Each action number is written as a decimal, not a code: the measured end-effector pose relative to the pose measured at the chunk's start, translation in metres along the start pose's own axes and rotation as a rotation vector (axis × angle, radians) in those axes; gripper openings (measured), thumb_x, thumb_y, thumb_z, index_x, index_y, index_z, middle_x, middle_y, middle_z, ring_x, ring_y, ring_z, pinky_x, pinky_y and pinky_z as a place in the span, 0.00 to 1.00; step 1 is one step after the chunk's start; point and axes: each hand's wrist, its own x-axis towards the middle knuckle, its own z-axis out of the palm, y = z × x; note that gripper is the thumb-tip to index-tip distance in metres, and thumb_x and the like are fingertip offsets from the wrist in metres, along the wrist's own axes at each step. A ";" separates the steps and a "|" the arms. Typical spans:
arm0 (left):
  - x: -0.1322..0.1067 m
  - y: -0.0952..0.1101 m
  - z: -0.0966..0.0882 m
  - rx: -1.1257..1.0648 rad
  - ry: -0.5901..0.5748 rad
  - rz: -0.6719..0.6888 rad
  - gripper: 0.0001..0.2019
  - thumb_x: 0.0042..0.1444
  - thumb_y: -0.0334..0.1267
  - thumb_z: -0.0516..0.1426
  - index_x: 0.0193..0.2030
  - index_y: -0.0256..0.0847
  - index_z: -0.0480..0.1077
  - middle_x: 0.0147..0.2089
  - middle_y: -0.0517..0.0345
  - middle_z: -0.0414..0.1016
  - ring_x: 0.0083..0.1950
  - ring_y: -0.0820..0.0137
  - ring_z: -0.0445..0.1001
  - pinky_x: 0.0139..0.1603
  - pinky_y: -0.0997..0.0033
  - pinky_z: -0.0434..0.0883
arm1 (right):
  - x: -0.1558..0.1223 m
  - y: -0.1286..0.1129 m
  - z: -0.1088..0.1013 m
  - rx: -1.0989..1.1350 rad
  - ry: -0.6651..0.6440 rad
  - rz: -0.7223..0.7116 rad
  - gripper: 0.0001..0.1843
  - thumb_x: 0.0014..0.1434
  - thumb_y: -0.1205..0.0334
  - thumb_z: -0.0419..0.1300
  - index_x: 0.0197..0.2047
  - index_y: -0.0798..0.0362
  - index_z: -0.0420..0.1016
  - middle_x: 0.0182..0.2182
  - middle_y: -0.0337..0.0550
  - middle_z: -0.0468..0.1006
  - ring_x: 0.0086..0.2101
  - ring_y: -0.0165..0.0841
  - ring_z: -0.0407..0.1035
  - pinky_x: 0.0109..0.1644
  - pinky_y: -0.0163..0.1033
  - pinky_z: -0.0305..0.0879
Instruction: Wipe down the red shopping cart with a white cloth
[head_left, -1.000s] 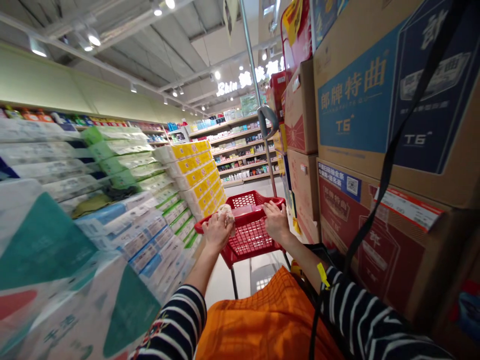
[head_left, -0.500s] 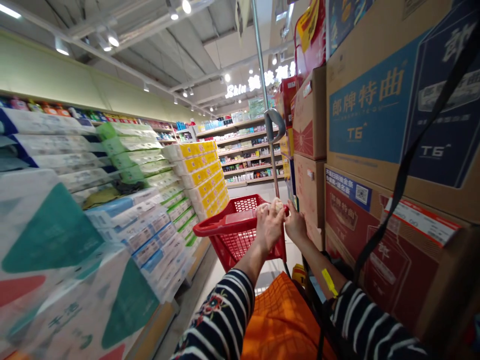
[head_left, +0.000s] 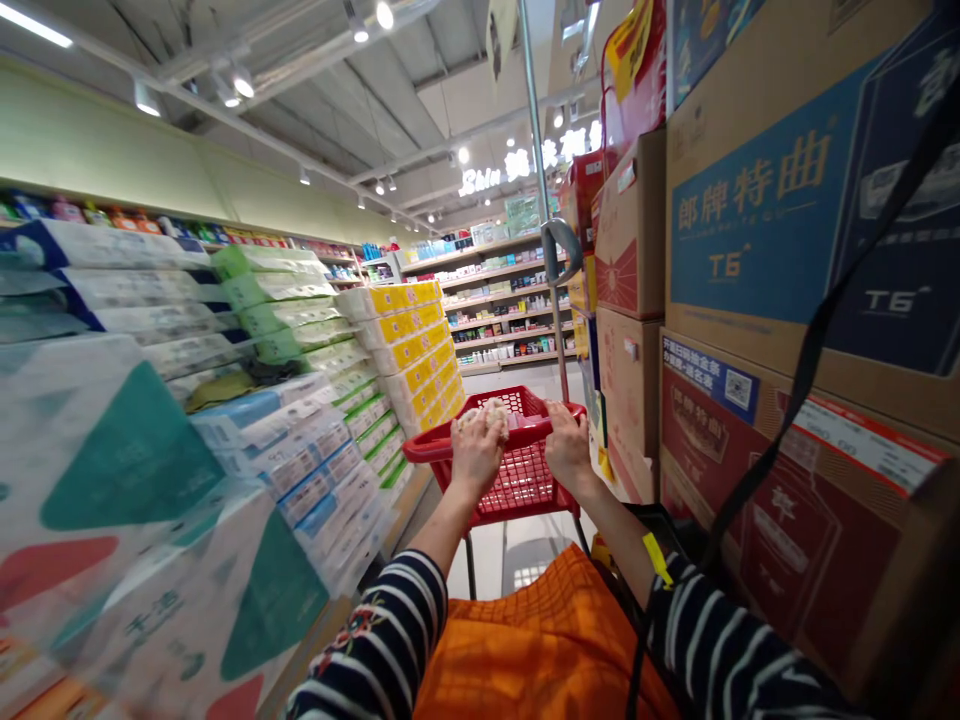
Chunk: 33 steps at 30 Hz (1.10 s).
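Observation:
Ahead of me stands a red plastic shopping cart (head_left: pixel 427 449) with a latticed basket. My left hand (head_left: pixel 475 455) is closed over a crumpled off-white cloth (head_left: pixel 493 412) and presses it against the left part of the cart's handlebar. Part of the cloth shows above the fingers; the rest is hidden under them. At the bar's right end, my right hand (head_left: pixel 568 448) has its fingers wrapped round the handle. I cannot see anything else in that hand.
Packs of tissue paper (head_left: pixel 165 480) are stacked along the left. On the right, cardboard cartons (head_left: pixel 757 210) rise close by. A metal pole (head_left: pixel 538 130) with a grey handle stands beyond the cart. Stocked shelves (head_left: pixel 502 300) run across the back.
My left hand has moved left along the handlebar with the cloth, away from my right hand. The right hand has shifted onto the bar's right end. The cart has turned to face me more squarely.

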 end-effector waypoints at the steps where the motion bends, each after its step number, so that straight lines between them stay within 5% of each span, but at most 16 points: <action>1: 0.001 0.008 0.003 -0.013 0.002 0.034 0.18 0.58 0.40 0.48 0.55 0.46 0.65 0.63 0.47 0.58 0.62 0.56 0.56 0.61 0.41 0.47 | 0.001 -0.005 0.001 -0.016 -0.031 -0.016 0.33 0.50 0.76 0.43 0.60 0.58 0.58 0.57 0.50 0.64 0.58 0.37 0.54 0.62 0.51 0.39; 5: 0.003 0.023 0.007 -0.047 0.010 0.046 0.18 0.59 0.40 0.47 0.56 0.48 0.64 0.64 0.50 0.57 0.63 0.58 0.55 0.62 0.43 0.46 | 0.002 -0.014 0.005 -0.067 -0.132 -0.053 0.31 0.51 0.76 0.45 0.59 0.56 0.60 0.59 0.51 0.61 0.59 0.39 0.52 0.61 0.54 0.38; 13: -0.027 -0.047 -0.002 0.066 0.001 -0.231 0.19 0.58 0.36 0.47 0.56 0.41 0.63 0.61 0.43 0.60 0.61 0.59 0.58 0.62 0.43 0.43 | 0.000 -0.008 0.006 -0.071 -0.171 -0.063 0.29 0.51 0.75 0.46 0.57 0.57 0.63 0.59 0.50 0.59 0.60 0.41 0.49 0.62 0.57 0.35; 15: -0.025 -0.039 0.000 0.070 0.000 -0.221 0.19 0.57 0.36 0.47 0.56 0.42 0.63 0.62 0.43 0.58 0.61 0.58 0.58 0.62 0.42 0.43 | -0.001 -0.012 0.006 -0.056 -0.163 -0.081 0.30 0.51 0.75 0.46 0.58 0.55 0.62 0.59 0.50 0.60 0.60 0.40 0.50 0.61 0.57 0.36; 20: -0.001 0.017 0.007 -0.035 -0.016 0.005 0.20 0.58 0.37 0.47 0.57 0.47 0.63 0.64 0.48 0.55 0.63 0.58 0.55 0.63 0.42 0.42 | -0.003 -0.023 0.005 -0.036 -0.144 -0.119 0.31 0.51 0.76 0.46 0.59 0.52 0.61 0.59 0.49 0.60 0.59 0.39 0.50 0.61 0.57 0.37; 23: 0.005 0.025 0.009 -0.047 -0.005 0.026 0.20 0.58 0.36 0.46 0.58 0.46 0.62 0.64 0.48 0.56 0.63 0.59 0.55 0.63 0.42 0.41 | -0.003 -0.025 0.004 -0.035 -0.137 -0.123 0.30 0.52 0.76 0.45 0.58 0.52 0.61 0.59 0.48 0.60 0.59 0.40 0.50 0.61 0.57 0.38; 33: -0.042 -0.081 -0.002 0.152 0.008 -0.334 0.20 0.56 0.36 0.47 0.56 0.40 0.64 0.61 0.43 0.60 0.59 0.58 0.60 0.63 0.44 0.43 | -0.003 -0.029 0.004 0.001 -0.146 -0.100 0.31 0.51 0.78 0.45 0.57 0.53 0.62 0.59 0.49 0.60 0.60 0.39 0.50 0.61 0.57 0.39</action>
